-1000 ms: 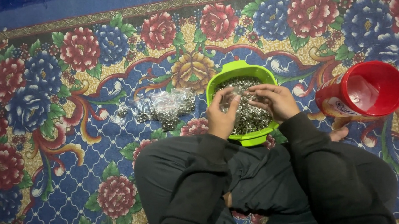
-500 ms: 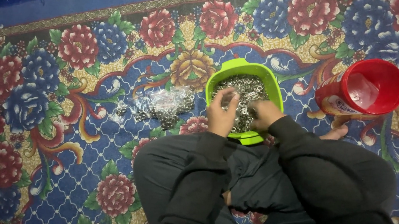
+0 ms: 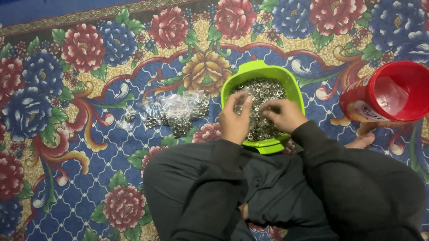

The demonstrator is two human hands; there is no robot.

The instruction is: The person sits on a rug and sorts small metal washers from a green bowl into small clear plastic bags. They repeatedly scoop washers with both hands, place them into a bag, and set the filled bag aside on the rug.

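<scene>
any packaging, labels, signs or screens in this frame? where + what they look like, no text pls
Clear plastic bags: small transparent packets of metal bits, heaped on the carpet just left of the green tub.
Red container: round, open-topped, on the carpet to the right of the tub; its side carries a wrap label, white and yellow patches on red.
No signs or screens in view.

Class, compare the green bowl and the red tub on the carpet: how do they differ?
The green bowl sits upright, full of small metal rings; the red tub lies tipped on its side, showing no rings inside. Both hands, left and right, are in the bowl; none touches the tub. Both rest on the flowered carpet.
</scene>
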